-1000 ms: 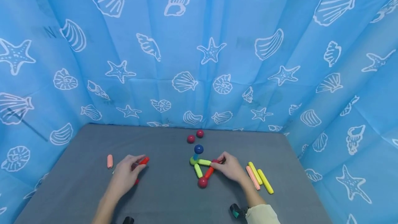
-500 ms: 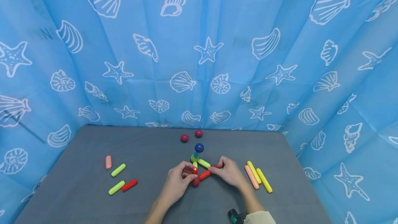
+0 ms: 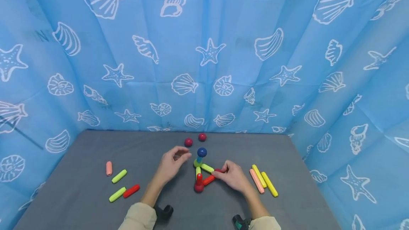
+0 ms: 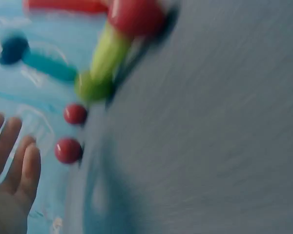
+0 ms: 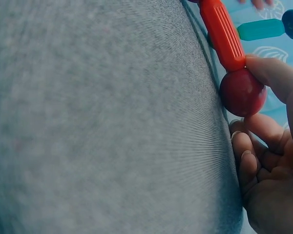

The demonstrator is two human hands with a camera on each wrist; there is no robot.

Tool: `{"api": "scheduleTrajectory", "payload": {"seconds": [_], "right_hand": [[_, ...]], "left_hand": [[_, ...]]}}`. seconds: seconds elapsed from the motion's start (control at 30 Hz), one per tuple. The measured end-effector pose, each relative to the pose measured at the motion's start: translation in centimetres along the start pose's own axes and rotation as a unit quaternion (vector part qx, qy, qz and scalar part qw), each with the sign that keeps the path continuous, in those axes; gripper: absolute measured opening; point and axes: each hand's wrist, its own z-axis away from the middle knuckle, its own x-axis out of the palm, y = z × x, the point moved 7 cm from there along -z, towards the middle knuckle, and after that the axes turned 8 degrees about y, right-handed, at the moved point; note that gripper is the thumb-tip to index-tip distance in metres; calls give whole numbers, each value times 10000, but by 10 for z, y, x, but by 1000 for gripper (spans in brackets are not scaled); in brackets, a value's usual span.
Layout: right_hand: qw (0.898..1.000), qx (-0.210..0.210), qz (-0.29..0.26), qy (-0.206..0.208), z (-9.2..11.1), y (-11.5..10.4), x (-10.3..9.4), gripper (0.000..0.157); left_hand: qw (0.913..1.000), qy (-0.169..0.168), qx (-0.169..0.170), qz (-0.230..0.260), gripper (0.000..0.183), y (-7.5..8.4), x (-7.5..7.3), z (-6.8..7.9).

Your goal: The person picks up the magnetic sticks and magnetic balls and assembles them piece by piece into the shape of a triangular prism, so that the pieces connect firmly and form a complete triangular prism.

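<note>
A triangle of magnetic sticks and balls lies on the table in the head view. Its corners are a green ball, a front red ball and a right red ball. Two yellow-green sticks and a red stick join them. A blue stick rises from the green ball with a dark blue ball on top. Another red stick stands on the front ball. My right hand pinches the right red ball. Left of the triangle, my left hand holds nothing, fingers relaxed.
Two loose red balls lie behind the triangle. At the left are a pink stick, two yellow-green sticks and a red stick. A pink stick and two yellow sticks lie at the right. A shell-patterned curtain surrounds the table.
My left hand brought a red stick from the left to the front red ball, let it go upright there, then moved back and left. My right hand stays at the right red ball.
</note>
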Motion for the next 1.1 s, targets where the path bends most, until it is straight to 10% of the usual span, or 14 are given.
{"api": "scheduleTrajectory", "payload": {"seconds": [0.2, 0.47, 0.77, 0.93, 1.1], "right_hand": [[10000, -12, 10, -27, 0, 2, -1, 44], [9999, -111, -103, -49, 0, 1, 1, 44], [9999, 5, -117, -64, 2, 4, -2, 44], [9998, 50, -170, -33, 1, 6, -3, 45], [9998, -34, -202, -63, -1, 3, 1, 44]], "left_hand": [[9895, 49, 337, -1403, 51, -15, 11, -60], [9783, 51, 334, -2042, 40, -32, 26, -70], [9907, 905, 682, -757, 35, 19, -11, -34], [9902, 469, 1315, 64, 32, 54, -11, 9], [9903, -185, 1346, 285, 27, 56, 5, 38]]}}
